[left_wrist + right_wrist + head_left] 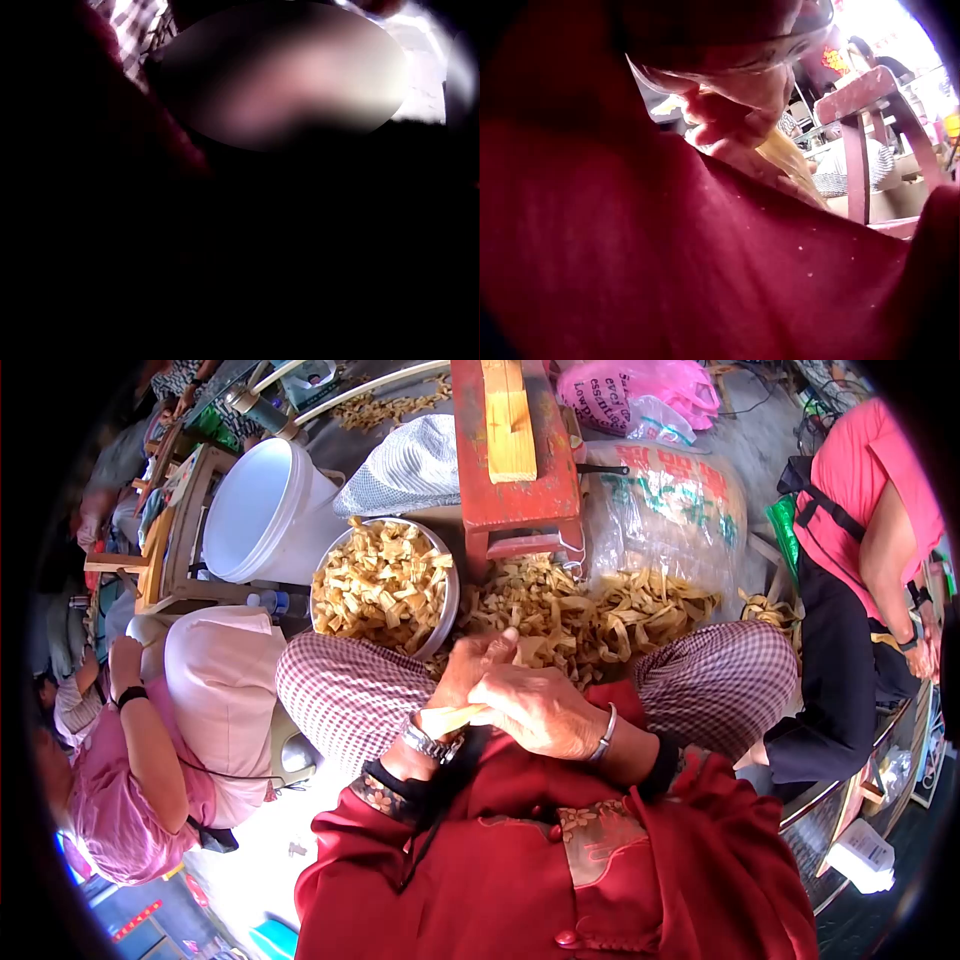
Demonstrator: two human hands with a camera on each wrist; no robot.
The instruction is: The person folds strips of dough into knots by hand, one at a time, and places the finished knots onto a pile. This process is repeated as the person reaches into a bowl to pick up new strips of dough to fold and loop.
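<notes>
In the head view both hands meet above the lap, working a pale yellow, leathery dried strip (455, 718). My right hand (540, 710), with a bangle at its wrist, lies over the left and pinches the strip, whose end sticks out toward the watch. Partly covered by it, my left hand (478, 668) has its thumb up and its fingers curled about the same piece. The right wrist view shows curled fingers (739, 124) and the yellowish strip (795, 165) hanging beside them. A dark blur fills most of the left wrist view.
A white tub (448, 610) of knotted pieces stands by the left knee. Loose strips (560, 610) lie ahead, below a red bench (515, 500) and a clear sack (665, 510). An upright white bucket (255, 510) stands left. People sit close on both sides.
</notes>
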